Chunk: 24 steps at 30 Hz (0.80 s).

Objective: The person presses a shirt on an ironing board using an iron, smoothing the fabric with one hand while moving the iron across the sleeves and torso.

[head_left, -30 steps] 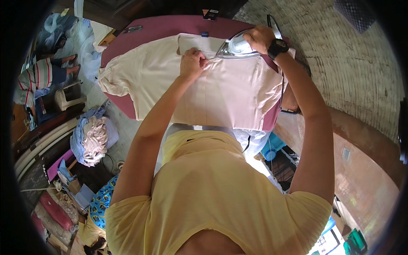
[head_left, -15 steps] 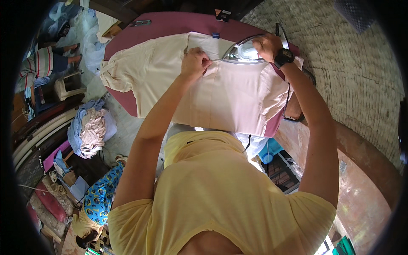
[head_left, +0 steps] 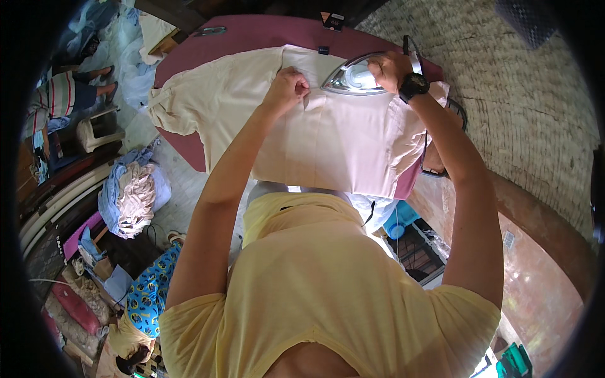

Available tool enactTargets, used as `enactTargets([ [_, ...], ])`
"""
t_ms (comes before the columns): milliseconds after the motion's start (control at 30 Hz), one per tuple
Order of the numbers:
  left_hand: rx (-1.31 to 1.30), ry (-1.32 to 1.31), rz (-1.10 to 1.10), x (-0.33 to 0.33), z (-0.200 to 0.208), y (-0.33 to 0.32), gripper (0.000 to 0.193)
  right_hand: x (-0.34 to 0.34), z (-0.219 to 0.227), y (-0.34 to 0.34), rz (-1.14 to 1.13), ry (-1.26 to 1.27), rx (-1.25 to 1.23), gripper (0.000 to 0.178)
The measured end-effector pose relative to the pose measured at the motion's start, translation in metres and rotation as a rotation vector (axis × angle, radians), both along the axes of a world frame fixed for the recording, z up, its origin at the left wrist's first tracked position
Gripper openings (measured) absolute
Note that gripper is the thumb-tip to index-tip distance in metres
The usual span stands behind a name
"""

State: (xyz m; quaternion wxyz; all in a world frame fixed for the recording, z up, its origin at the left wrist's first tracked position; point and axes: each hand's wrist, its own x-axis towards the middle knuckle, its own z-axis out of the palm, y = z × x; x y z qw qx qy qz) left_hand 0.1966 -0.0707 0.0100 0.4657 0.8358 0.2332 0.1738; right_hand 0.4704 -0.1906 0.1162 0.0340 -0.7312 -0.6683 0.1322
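Note:
A cream shirt (head_left: 340, 148) lies spread over a maroon ironing board (head_left: 265, 30). My right hand (head_left: 389, 70), with a black watch at the wrist, is wrapped round the handle of a clothes iron (head_left: 354, 78). The iron rests on the upper right part of the shirt, its tip pointing left. Left of that tip, my left hand (head_left: 288, 87) is closed in a pinch on the shirt's fabric, near a front edge. Its fingertips are partly hidden by the hand. A small dark label (head_left: 323, 50) shows at the shirt's top edge.
A dark packet (head_left: 332, 21) and a metal piece (head_left: 211, 31) lie on the board's far side. Crumpled laundry (head_left: 135, 196) is heaped at left, near a stool (head_left: 99, 130). Two other people are at left, one in a striped top (head_left: 61, 94), one in blue patterned clothing (head_left: 146, 293).
The iron in my right hand has slid slightly left over the shirt. My left hand has shifted a little up and left, with a small fold standing below its fingers.

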Motion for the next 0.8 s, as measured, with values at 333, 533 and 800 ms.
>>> enactTargets([
  [333,0.098,-0.087,0.039,-0.011,0.025,0.012,0.017,-0.033,0.057,-0.016,-0.25,0.197,-0.065,0.072],
  [533,0.339,0.13,-0.085,-0.028,0.027,0.025,0.016,-0.104,0.061,-0.033,-0.425,0.265,-0.139,0.072],
  [800,0.416,-0.019,-0.105,-0.01,0.029,0.019,0.028,-0.108,0.059,-0.063,-0.415,0.424,-0.114,0.07],
])
